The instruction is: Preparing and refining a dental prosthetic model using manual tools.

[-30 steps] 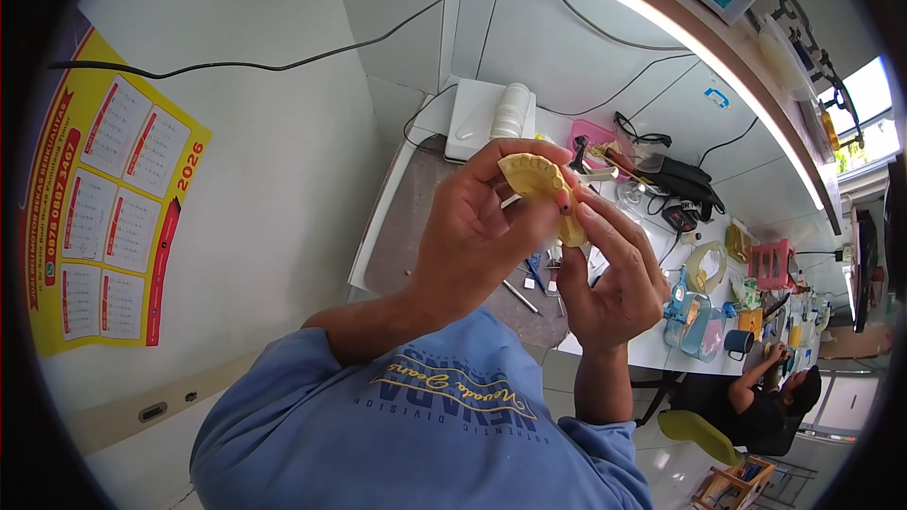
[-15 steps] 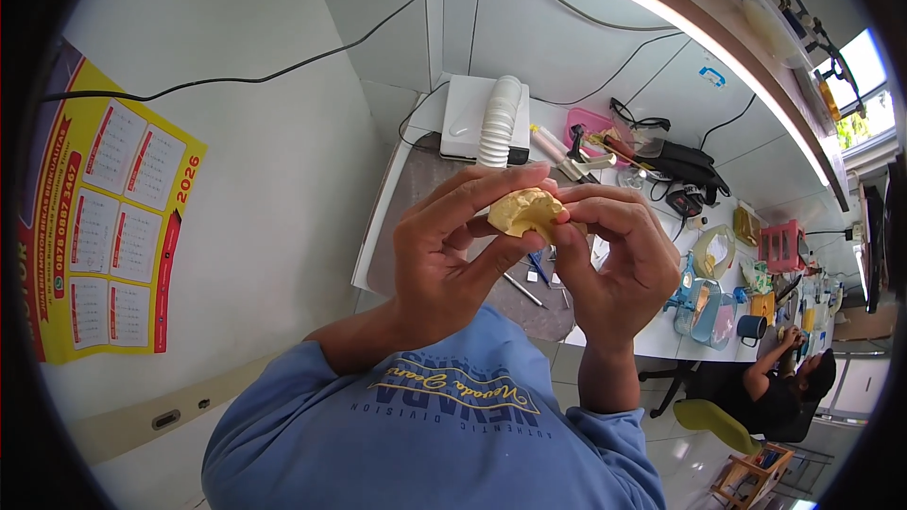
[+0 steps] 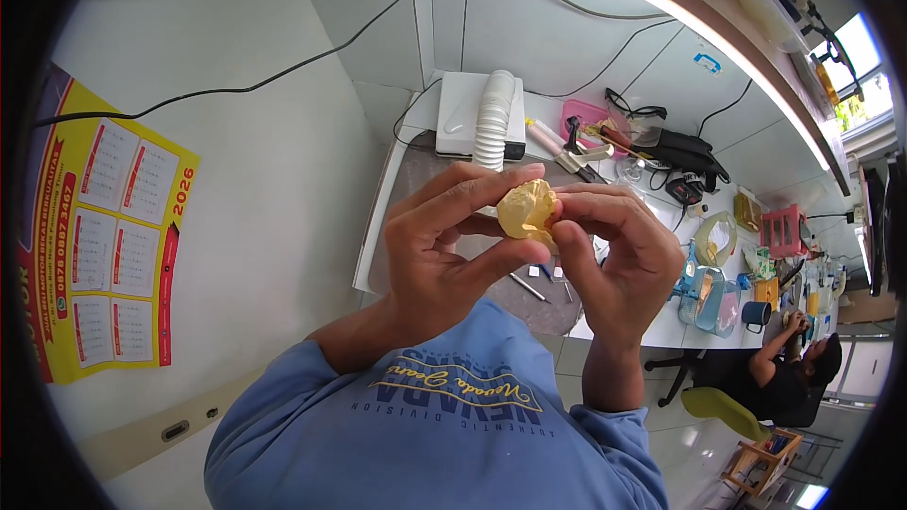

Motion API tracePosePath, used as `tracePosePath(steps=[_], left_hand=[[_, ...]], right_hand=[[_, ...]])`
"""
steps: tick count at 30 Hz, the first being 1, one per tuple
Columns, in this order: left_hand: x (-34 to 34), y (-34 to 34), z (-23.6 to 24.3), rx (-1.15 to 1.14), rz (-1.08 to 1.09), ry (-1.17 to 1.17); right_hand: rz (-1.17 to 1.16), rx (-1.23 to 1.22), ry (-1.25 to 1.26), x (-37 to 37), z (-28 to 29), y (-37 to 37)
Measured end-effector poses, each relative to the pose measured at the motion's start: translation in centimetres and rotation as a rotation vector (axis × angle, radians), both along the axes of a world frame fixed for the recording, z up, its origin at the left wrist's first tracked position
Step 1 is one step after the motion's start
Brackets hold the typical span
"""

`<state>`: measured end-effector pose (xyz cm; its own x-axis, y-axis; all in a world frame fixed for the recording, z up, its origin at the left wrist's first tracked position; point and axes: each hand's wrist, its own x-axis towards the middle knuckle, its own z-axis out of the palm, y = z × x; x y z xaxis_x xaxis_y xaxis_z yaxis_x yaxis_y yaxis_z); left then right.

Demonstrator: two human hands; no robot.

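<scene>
A chalky, pale-yellow, rounded cast (image 3: pixel 525 212) is pinched between the left hand (image 3: pixel 425 250) and right hand (image 3: pixel 625 260); beyond, a ribbed white hose (image 3: pixel 494 118) is seen.

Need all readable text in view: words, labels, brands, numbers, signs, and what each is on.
Yellow wall calendar: large red year digits legible, not transcribed here; lettered red strip down its left side, likewise; date grids too small to read.
Blue shirt: dark block letters and yellow script, upside down in the picture; legible, not transcribed.
Small black device: any marking too small to read.
Pale yellow cast: no lettering visible.
</scene>
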<state>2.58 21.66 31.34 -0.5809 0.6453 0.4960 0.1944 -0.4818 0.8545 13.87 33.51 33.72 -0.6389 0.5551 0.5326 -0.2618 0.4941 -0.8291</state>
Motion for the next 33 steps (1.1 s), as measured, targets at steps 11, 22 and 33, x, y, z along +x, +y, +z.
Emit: tracePosePath(steps=[11,22,33], left_hand=[[-0.4,-0.3,-0.8,0.036,0.042,0.159],[-0.9,-0.4,-2.0,0.087,0.018,0.047],[-2.9,-0.6,-3.6,-0.109,0.034,0.117]], right_hand=[[-0.032,0.028,-0.029,-0.1,-0.4,-0.5],[-0.081,0.219,-0.041,-1.3,-0.6,-0.7],[0.094,-0.182,-0.289,-2.2,-1.8,0.3]])
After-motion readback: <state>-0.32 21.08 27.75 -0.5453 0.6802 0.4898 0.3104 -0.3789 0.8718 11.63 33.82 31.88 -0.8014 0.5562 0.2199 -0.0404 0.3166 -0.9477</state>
